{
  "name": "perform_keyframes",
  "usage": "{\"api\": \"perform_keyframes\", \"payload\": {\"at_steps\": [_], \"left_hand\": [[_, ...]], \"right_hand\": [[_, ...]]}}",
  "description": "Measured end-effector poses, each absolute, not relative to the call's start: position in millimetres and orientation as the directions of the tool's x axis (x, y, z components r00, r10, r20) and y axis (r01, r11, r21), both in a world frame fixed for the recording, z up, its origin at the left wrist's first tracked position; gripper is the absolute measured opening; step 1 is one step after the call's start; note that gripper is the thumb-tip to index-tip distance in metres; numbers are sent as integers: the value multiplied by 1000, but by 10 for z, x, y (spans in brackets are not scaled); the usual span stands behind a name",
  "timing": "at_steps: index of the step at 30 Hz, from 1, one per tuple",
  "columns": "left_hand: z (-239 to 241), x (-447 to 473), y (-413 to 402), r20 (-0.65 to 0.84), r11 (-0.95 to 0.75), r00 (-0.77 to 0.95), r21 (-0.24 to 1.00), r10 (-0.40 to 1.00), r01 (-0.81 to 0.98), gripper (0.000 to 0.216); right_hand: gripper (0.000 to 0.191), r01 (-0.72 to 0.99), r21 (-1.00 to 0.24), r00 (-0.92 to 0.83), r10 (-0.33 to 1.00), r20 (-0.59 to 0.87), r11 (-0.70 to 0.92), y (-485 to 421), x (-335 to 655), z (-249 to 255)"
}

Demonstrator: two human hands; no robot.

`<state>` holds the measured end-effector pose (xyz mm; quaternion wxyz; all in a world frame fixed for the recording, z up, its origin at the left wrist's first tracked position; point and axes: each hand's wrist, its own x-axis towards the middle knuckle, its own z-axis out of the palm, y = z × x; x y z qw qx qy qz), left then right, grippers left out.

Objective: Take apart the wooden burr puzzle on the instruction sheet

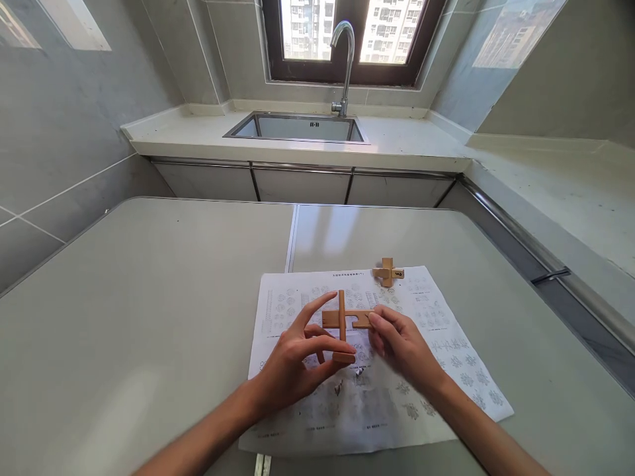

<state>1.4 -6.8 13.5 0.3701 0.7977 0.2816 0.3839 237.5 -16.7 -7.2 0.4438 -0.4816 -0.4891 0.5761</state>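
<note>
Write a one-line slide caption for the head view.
Two hands, left hand and right hand, fit crossed wooden pieces together above a printed sheet on a grey table.

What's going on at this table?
A person holds crossed wooden puzzle pieces in both hands above a printed instruction sheet on the table. The left hand pinches the upright piece; the right hand holds the horizontal one's end. A small assembled wooden cross lies at the sheet's far edge.
</note>
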Motion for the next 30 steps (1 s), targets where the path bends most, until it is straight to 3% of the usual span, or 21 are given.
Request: {"api": "perform_keyframes", "payload": {"at_steps": [8,11,14,19,30], "left_hand": [[213,-23,-28,331,-482,548,862,768,156,9],[209,-100,52,252,-437,539,865,804,246,13],[154,-195,152,194,-389,423,807,885,444,17],[86,-304,291,272,-416,316,630,909,656,30],[52,-410,449,323,-404,272,481,907,778,29]], "right_hand": [[46,-132,-981,94,984,-154,-141,-111,2412,-98],[44,-161,-974,112,978,-178,-159,-107,2421,-76],[45,-168,-970,103,975,-196,-177,-114,2426,-52],[46,-168,-968,81,976,-204,-189,-129,2403,-39],[43,-143,-981,-69,990,-120,-129,-145,2416,-108]]}}
